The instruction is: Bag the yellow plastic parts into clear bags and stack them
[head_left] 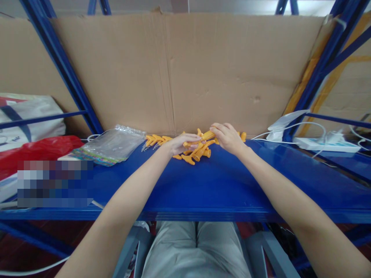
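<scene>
My left hand (185,143) is closed around an orange plastic piece with a rounded bar end, near the back of the blue shelf (197,189). Just right of it, my right hand (228,138) grips an orange tube-shaped piece (208,135) that points toward the left hand. Whether the two held pieces touch or join is hard to make out. Below the hands lies a loose pile of orange T-shaped plastic pieces (199,153). Beyond my left wrist, orange handles (155,139) with metal spirals, like corkscrews, lie in a row.
A clear plastic bag (108,144) lies left of the row. Farther left are a red plastic bag (37,152) and a white cloth bag (31,116). A cardboard panel (217,73) stands behind. On the right sit a white power strip (327,144) and cables.
</scene>
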`<state>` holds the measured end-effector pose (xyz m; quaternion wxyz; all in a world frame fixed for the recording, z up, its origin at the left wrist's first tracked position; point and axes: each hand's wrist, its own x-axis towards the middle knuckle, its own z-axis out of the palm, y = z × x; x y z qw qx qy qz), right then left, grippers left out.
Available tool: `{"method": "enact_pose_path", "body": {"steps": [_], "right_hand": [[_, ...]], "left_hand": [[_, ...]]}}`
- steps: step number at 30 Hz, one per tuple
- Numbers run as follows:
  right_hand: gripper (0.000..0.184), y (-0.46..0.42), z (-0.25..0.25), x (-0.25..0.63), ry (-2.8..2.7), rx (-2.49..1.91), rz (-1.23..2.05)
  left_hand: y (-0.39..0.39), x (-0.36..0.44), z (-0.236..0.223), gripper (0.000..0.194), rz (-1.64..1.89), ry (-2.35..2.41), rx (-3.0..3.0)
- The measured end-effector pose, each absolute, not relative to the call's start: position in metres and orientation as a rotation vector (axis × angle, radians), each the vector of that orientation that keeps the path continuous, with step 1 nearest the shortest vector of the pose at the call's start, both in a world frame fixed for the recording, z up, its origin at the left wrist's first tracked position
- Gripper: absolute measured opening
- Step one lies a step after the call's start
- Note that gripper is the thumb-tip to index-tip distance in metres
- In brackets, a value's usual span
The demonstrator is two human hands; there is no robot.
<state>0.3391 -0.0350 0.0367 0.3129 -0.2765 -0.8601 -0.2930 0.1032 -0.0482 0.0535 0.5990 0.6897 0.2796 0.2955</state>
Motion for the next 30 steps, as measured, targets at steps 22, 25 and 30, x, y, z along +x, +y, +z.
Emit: {"method": "enact_pose_path", "body": {"steps": [22,25,30], "right_hand": [[0.033,-0.045,0.036,0.33,-2.295,-0.856,-1.0],[0.032,-0.042,0.039,0.337,-2.16,-0.934,-1.013],[0.026,-0.026,0.043,0.373,-1.743,-1.232,-0.828]], "left_hand": [[-0.035,0.099,0.039,0.014,0.657,0.68,1.51],[-0.036,0.096,0.04,0.015,0.613,0.658,1.53],[-0.033,0.087,0.04,0.011,0.734,0.681,1.517]]}}
